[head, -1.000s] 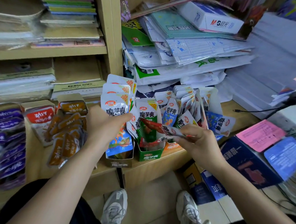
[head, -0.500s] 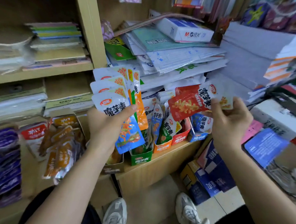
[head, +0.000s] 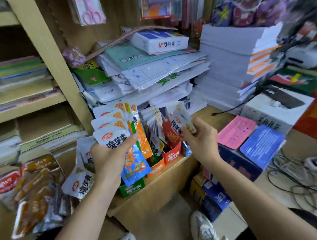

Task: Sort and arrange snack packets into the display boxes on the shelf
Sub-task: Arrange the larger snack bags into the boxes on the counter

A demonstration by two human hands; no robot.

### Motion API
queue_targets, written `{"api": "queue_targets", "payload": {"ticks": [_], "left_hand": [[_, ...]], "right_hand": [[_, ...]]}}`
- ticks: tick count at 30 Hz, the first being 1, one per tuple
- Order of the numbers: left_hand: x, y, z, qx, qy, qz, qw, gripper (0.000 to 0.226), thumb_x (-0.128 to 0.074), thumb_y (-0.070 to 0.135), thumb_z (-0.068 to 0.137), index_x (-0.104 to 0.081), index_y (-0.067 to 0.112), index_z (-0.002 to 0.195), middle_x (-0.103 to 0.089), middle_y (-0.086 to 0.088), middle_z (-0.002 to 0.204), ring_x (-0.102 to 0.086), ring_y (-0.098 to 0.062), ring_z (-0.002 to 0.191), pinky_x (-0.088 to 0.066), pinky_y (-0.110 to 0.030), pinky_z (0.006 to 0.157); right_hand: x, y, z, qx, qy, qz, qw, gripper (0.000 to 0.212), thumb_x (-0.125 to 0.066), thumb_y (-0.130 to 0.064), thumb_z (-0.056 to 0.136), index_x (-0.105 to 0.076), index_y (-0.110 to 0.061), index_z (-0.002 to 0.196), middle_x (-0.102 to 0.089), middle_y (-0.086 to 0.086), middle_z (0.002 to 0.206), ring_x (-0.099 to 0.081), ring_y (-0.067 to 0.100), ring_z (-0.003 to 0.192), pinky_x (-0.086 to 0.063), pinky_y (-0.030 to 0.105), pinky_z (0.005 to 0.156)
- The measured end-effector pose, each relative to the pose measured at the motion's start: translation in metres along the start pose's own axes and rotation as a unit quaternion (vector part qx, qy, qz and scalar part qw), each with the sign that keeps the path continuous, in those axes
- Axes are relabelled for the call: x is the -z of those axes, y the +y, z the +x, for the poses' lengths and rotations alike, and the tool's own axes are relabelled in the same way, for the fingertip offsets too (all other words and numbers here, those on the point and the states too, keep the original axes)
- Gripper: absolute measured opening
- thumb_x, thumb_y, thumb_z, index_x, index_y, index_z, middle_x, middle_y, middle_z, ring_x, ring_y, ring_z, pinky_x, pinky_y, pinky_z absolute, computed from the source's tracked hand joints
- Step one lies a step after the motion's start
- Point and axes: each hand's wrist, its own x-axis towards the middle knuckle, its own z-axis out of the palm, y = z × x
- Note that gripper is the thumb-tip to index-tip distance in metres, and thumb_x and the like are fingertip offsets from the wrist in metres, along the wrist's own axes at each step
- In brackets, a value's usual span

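Observation:
My left hand [head: 109,159] grips a fanned stack of snack packets [head: 118,129], white-topped with blue and orange bottoms, held above the green display box [head: 132,188]. My right hand [head: 201,139] pinches a red-and-white packet [head: 175,129] and holds it over the red display box [head: 171,154]. An orange display box [head: 157,167] stands between the green and red ones, and a blue box [head: 187,150] is partly hidden behind my right hand. All boxes hold upright packets and sit along the wooden shelf edge [head: 170,177].
Loose brown and red snack packets [head: 35,187] lie at the left of the shelf. Piled papers and plastic sleeves [head: 147,69] rise behind the boxes, with a tall white paper stack [head: 226,68] to the right. Blue cartons [head: 214,197] and cables [head: 296,171] lie at the lower right.
My right hand has brought the red packet down from head height to just above the red box. The view has shifted, and my left hand still holds its fan of packets.

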Motion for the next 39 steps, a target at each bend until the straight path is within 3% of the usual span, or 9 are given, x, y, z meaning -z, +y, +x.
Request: {"api": "queue_targets", "payload": {"ticks": [4,10,13,16,18,24,29,33,39], "left_hand": [[-0.003,-0.002,0.001,0.027,-0.011,-0.005,1.0,0.04,-0.091,0.013,0.07,-0.074,0.013,0.105,-0.078,0.004,0.102,-0.074,-0.016,0.098,-0.059,-0.047,0.09],[-0.004,0.001,-0.002,0.104,-0.075,-0.044,0.991,0.031,-0.088,0.017,0.065,-0.073,0.014,0.091,-0.078,-0.001,0.092,-0.075,-0.024,0.092,-0.059,-0.037,0.077],[-0.003,0.005,-0.005,0.139,-0.113,-0.075,0.981,0.04,-0.084,0.018,0.064,-0.072,0.01,0.102,-0.077,-0.011,0.101,-0.075,-0.029,0.093,-0.06,-0.043,0.08],[-0.006,0.007,-0.009,0.152,-0.131,-0.094,0.975,0.046,-0.082,0.022,0.067,-0.071,0.006,0.108,-0.077,-0.011,0.101,-0.075,-0.029,0.091,-0.062,-0.042,0.074],[-0.008,0.007,-0.013,0.147,-0.135,-0.084,0.976,0.044,-0.081,0.028,0.067,-0.071,0.008,0.105,-0.078,-0.01,0.097,-0.075,-0.027,0.088,-0.06,-0.037,0.068],[0.002,0.004,-0.009,0.158,-0.097,-0.082,0.979,0.036,-0.082,0.023,0.076,-0.072,0.012,0.109,-0.078,-0.009,0.102,-0.075,-0.028,0.092,-0.061,-0.042,0.076],[0.022,0.004,0.001,0.191,-0.061,-0.11,0.974,0.033,-0.082,0.015,0.079,-0.072,0.011,0.111,-0.078,-0.009,0.102,-0.076,-0.028,0.092,-0.062,-0.044,0.076],[0.025,0.003,-0.001,0.205,-0.065,-0.132,0.968,0.028,-0.081,0.012,0.081,-0.072,0.009,0.108,-0.078,-0.01,0.1,-0.076,-0.028,0.087,-0.062,-0.04,0.068],[0.021,-0.001,-0.01,0.184,-0.087,-0.127,0.971,0.032,-0.08,0.013,0.081,-0.07,0.007,0.111,-0.077,-0.015,0.102,-0.075,-0.034,0.091,-0.061,-0.049,0.078]], "right_hand": [[-0.009,0.023,0.011,-0.024,-0.076,-0.071,0.994,0.007,-0.067,-0.017,0.092,-0.063,-0.015,0.087,-0.07,0.002,0.079,-0.068,0.021,0.068,-0.058,0.046,0.061],[-0.021,0.012,0.008,0.012,-0.121,-0.139,0.983,0.018,-0.069,-0.034,0.089,-0.067,-0.016,0.086,-0.069,-0.003,0.078,-0.063,0.015,0.069,-0.055,0.038,0.064],[-0.006,-0.025,-0.006,0.015,-0.02,-0.012,1.0,0.021,-0.074,-0.029,0.088,-0.072,-0.019,0.107,-0.07,-0.011,0.087,-0.062,0.005,0.075,-0.051,0.024,0.068],[0.001,-0.052,-0.024,-0.132,-0.217,0.221,0.942,0.057,-0.079,-0.033,0.082,-0.058,-0.017,0.132,-0.074,0.0,0.104,-0.072,0.016,0.091,-0.061,0.034,0.075],[-0.006,-0.058,-0.033,-0.165,-0.268,0.298,0.901,0.052,-0.078,-0.017,0.083,-0.057,-0.011,0.131,-0.074,0.01,0.112,-0.072,0.029,0.1,-0.062,0.045,0.08],[-0.021,-0.056,-0.041,-0.203,-0.188,0.321,0.906,0.023,-0.068,-0.001,0.091,-0.066,-0.001,0.114,-0.075,0.019,0.102,-0.072,0.039,0.096,-0.06,0.055,0.08],[-0.022,-0.057,-0.03,-0.197,-0.124,0.287,0.929,0.018,-0.065,-0.005,0.095,-0.068,-0.01,0.112,-0.076,0.011,0.094,-0.074,0.024,0.088,-0.062,0.036,0.074],[-0.038,-0.06,-0.038,-0.193,-0.156,0.279,0.928,0.012,-0.066,-0.01,0.095,-0.069,-0.011,0.107,-0.076,0.012,0.098,-0.073,0.034,0.095,-0.058,0.058,0.083],[-0.054,-0.065,-0.05,-0.139,-0.19,0.293,0.927,0.03,-0.078,0.001,0.081,-0.064,-0.008,0.107,-0.077,0.004,0.097,-0.074,0.017,0.086,-0.059,0.027,0.07]]}}
